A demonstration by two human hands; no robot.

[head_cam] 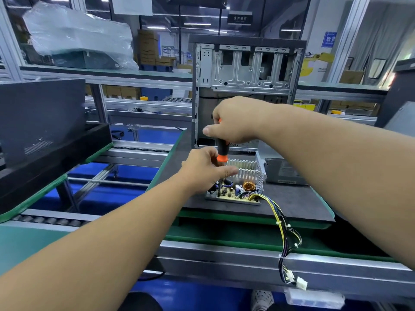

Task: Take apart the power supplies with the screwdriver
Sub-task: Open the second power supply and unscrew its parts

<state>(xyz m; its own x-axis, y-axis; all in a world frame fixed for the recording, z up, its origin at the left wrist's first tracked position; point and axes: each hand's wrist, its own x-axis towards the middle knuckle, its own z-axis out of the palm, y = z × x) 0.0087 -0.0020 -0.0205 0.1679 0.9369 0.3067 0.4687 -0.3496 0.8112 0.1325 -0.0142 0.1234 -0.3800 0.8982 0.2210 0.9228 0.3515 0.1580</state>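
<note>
An opened power supply lies on the dark mat, its circuit board, finned heat sink and copper coil exposed. A black and orange screwdriver stands upright over the board's left end, its shaft tip down on the board. My right hand grips the top of the handle. My left hand pinches the shaft just under the orange collar, thumb pointing right. A bundle of yellow and black wires runs from the supply over the front edge of the bench, ending in white plugs.
An empty metal computer case stands upright right behind the supply. A grey metal cover lies to the right on the mat. A black case sits on a tray at left. Conveyor rollers run along the left.
</note>
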